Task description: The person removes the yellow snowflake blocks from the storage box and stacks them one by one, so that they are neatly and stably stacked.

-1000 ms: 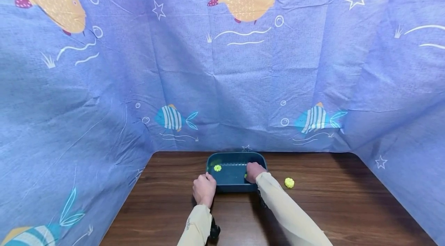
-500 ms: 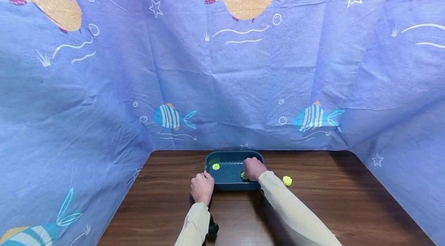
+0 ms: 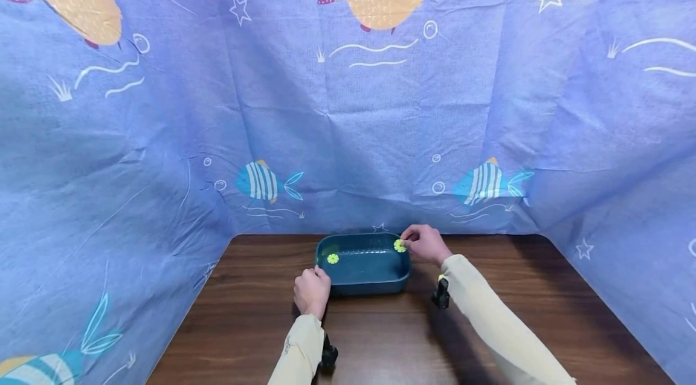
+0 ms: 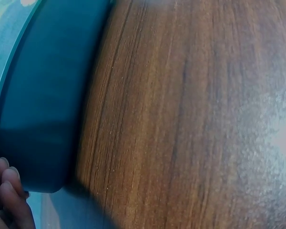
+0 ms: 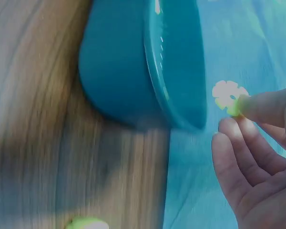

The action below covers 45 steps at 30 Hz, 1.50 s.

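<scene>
A dark teal rectangular tray point(image 3: 364, 289) rests near the table's back edge. My left hand point(image 3: 312, 291) grips its front left corner; in the left wrist view the curled fingers point(image 4: 13, 193) lie against the tray wall. With thumb and forefinger my right hand point(image 3: 426, 244) pinches a yellow-green notched, flower-shaped plastic disc point(image 3: 399, 245) at the tray's back right corner. The right wrist view shows this disc point(image 5: 225, 98) clear of the rim, the other fingers loosely bent. Another such disc point(image 3: 333, 258) is inside the tray at the left.
A yellow piece point(image 5: 87, 223) lies on the table right of the tray, mostly hidden by the right arm in the head view. Black wrist cameras point(image 3: 441, 294) hang under both wrists. A blue fish-print curtain point(image 3: 375, 131) encloses the wooden table point(image 3: 380, 336).
My right hand has lifted the flower-shaped disc from the tray's right front part up to its back right corner. The left hand stays at the tray's corner.
</scene>
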Available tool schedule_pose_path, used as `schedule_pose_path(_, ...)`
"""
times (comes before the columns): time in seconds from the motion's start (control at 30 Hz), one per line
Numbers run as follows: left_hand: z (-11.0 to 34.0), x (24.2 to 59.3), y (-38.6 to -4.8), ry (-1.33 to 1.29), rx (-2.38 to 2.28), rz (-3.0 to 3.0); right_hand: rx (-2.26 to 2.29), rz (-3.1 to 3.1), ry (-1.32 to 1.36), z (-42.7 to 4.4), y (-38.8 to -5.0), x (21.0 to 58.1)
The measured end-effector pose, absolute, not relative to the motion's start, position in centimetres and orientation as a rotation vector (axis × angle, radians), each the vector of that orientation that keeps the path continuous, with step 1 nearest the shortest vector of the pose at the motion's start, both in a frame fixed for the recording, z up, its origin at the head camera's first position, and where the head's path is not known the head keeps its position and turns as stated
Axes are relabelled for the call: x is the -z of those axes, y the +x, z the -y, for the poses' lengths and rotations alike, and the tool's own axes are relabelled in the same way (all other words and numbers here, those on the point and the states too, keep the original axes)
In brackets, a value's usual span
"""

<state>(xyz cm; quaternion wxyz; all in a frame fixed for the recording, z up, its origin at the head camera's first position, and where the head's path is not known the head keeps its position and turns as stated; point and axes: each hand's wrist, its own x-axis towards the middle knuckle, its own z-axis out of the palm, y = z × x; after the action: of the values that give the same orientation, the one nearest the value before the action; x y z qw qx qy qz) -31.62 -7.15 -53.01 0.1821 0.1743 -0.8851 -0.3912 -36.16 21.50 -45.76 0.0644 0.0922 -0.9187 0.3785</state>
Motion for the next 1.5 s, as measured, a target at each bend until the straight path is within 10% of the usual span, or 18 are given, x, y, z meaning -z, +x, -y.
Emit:
schedule_pose_path(0.53,7.4,53.4,-31.6,0.508,1.126,2.492,-1.352,3.007,0.170,-30.8,-33.7,48.7)
schedule_pose_path(1.5,7.0,52.9,-31.7,0.492,1.150,2.502,-1.323,3.059,0.053,-31.4,-32.9,50.5)
